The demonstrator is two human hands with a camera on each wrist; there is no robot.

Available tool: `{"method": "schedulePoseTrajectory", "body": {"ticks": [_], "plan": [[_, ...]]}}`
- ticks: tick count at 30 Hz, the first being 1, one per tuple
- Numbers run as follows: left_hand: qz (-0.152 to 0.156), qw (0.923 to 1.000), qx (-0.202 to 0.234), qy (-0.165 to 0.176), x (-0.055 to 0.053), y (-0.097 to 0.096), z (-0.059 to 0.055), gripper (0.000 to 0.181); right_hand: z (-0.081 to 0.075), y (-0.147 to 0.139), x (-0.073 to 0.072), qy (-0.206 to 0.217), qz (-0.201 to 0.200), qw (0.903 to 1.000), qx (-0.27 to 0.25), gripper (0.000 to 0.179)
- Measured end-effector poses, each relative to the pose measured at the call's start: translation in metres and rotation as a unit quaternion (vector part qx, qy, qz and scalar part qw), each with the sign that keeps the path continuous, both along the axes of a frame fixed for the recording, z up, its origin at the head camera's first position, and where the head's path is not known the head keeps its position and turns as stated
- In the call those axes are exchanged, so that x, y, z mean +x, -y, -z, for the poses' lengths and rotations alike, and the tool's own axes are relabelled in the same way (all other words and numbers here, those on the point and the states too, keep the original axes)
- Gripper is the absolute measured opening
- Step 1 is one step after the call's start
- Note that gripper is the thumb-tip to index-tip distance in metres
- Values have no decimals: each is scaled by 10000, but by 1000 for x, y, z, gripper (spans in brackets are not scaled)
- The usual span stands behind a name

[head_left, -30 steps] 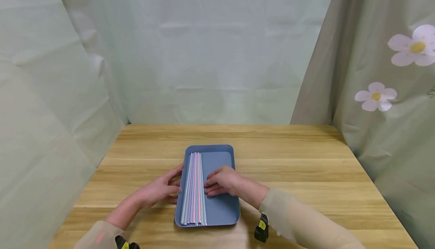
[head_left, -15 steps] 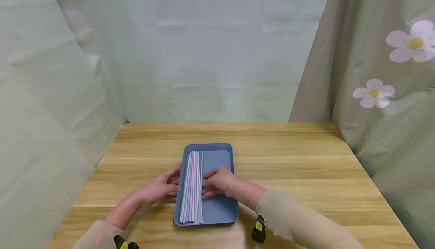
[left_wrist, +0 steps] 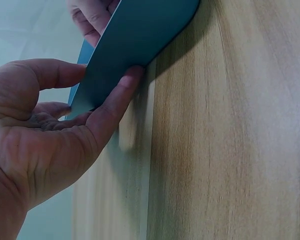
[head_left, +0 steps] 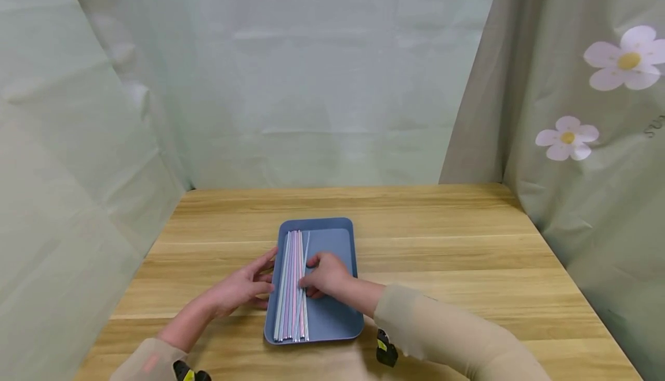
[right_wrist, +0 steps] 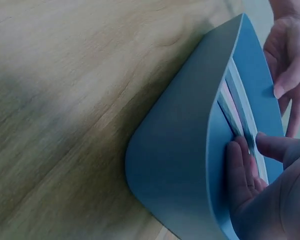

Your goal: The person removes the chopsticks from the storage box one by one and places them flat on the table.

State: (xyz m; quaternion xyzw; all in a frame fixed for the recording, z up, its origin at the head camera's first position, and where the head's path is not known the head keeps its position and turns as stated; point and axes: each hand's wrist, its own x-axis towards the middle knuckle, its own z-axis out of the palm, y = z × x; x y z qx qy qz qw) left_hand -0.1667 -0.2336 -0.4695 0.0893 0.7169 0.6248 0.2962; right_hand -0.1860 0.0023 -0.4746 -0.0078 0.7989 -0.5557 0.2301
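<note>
A shallow blue-grey tray (head_left: pixel 335 320) holds a row of long pastel chopsticks (head_left: pixel 288 283), thicker at their near ends, along its left side. One pale chopstick (head_left: pixel 307 242) lies aslant over the row's right edge. My right hand (head_left: pixel 329 276) reaches into the tray and pinches at the slanted chopstick; its thumb hides part of the row. In the right wrist view, the right hand's thumb (right_wrist: pixel 272 146) and fingers meet around the sticks. My left hand (head_left: pixel 236 294) rests against the tray's left outer wall, thumb and fingers spread and fairly straight. In the left wrist view, fingertips touch that wall (left_wrist: pixel 117 55).
The tray stands on a wooden table (head_left: pixel 441 242). Pale cloth (head_left: pixel 322 81) hangs behind and at the left; a flowered curtain (head_left: pixel 587 213) borders the right. Each sleeve carries a black wrist camera (head_left: pixel 385 349).
The right hand has moved slightly left and closed its thumb and fingers over the row's right edge. A chopstick there now tilts across the others. The left hand stays at the tray wall.
</note>
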Motion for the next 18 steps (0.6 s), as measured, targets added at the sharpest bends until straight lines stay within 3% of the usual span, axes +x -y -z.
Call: {"method": "schedulePoseTrajectory", "body": {"ticks": [7,18], "plan": [[-8,10000,-35,-3,0,-1,-1,86,3,6,1,-355,-203,9985,375,48],[-79,9999,-81,21,0,-1,0,86,4,10,0,-451,-259,9965,649,53]]}}
